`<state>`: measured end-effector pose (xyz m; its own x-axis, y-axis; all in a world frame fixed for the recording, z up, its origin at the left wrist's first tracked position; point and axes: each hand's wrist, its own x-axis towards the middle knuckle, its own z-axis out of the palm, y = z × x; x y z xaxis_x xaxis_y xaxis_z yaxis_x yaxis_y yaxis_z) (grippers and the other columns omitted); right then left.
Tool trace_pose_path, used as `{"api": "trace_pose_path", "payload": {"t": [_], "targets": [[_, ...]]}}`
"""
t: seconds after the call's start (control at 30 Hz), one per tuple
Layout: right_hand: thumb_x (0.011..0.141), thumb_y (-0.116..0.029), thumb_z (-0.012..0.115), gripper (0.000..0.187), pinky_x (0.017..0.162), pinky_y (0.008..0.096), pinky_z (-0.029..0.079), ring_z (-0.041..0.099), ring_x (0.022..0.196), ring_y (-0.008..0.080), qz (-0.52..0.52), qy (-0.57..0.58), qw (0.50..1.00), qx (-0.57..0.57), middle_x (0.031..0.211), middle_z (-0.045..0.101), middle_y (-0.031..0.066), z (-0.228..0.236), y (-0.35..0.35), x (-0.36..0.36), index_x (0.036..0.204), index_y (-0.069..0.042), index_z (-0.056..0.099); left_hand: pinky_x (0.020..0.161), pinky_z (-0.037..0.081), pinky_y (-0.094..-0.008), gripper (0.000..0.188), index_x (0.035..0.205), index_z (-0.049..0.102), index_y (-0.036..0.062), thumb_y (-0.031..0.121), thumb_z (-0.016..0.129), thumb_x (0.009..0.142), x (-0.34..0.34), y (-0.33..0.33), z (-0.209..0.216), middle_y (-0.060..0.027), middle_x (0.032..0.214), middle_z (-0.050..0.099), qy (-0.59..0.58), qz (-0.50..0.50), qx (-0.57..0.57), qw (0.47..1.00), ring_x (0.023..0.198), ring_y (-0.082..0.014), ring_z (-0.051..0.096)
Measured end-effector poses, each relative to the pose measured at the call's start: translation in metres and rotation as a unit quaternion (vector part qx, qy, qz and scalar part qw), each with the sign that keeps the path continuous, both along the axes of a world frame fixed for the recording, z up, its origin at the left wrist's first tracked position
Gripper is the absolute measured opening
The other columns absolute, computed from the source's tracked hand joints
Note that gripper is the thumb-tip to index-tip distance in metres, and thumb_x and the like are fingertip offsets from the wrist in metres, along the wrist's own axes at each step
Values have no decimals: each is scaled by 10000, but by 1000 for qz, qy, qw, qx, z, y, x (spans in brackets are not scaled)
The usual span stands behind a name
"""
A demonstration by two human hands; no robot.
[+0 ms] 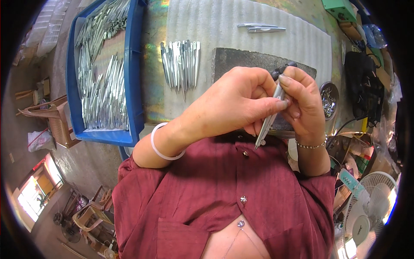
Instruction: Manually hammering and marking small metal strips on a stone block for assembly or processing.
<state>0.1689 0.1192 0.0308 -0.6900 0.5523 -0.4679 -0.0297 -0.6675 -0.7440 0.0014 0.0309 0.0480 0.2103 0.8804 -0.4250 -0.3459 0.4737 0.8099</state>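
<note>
Above the dark slab [235, 60], both my hands are closed round a silver metal drawing compass [267, 125]. Its slim legs point down toward my shirt, close together. My left hand [250, 97] comes across from the left, its thumb pressed along the compass's side. With thumb and fingers, my right hand [306, 93] pinches it near the upper end. Small black rounded pieces [282, 69] show at that end; whether they belong to the compass I cannot tell. My fingers hide part of its middle.
A blue tray [134, 64] full of metal legs stands at the left. Several metal legs [179, 64] lie in a row on the white foam sheet [194, 21], with a few more legs [263, 28] farther off. At the right is a round dish [329, 101] of small metal parts.
</note>
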Motion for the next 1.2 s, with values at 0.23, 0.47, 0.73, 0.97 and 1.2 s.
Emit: {"api": "trace_pose_path", "payload": {"t": [0.23, 0.47, 0.73, 0.97, 1.2], "targets": [[909, -111, 568, 171, 323, 167, 268, 351, 365, 23, -72, 16, 997, 21, 584, 530, 7, 7, -16, 21, 748, -65, 531, 431, 446, -177, 194, 884, 554, -7, 169, 635, 894, 14, 3, 1, -27, 660, 597, 4, -58, 55, 997, 514, -59, 573], [911, -108, 564, 167, 329, 165, 276, 355, 372, 21, -86, 37, 996, -8, 589, 525, 7, 1, -17, 30, 756, -63, 522, 432, 464, -184, 184, 887, 555, -2, 174, 599, 917, 19, 11, 2, -36, 656, 605, 13, -89, 25, 996, 513, -77, 594], [911, -123, 570, 179, 336, 163, 280, 368, 392, 19, -98, 33, 995, -15, 602, 520, 2, -1, -9, 34, 751, -65, 516, 424, 461, -186, 192, 876, 549, 9, 188, 607, 913, 23, 25, 4, -34, 636, 605, 3, -100, -10, 995, 498, -85, 594], [927, -153, 551, 147, 402, 176, 347, 447, 456, 45, -89, 11, 995, 54, 659, 562, 25, 10, 37, 39, 827, -46, 544, 521, 472, -196, 115, 883, 543, 12, 109, 599, 909, 20, 25, -1, -19, 694, 599, 64, -46, 56, 995, 605, -69, 583], [888, -145, 548, 133, 394, 222, 368, 468, 438, 66, 26, -286, 878, 382, 675, 581, 45, -12, 194, 64, 843, -20, 546, 621, 474, -217, 70, 934, 575, 4, 52, 602, 891, -1, -8, -9, -50, 880, 604, 54, 245, 135, 958, 746, -83, 583]]}}
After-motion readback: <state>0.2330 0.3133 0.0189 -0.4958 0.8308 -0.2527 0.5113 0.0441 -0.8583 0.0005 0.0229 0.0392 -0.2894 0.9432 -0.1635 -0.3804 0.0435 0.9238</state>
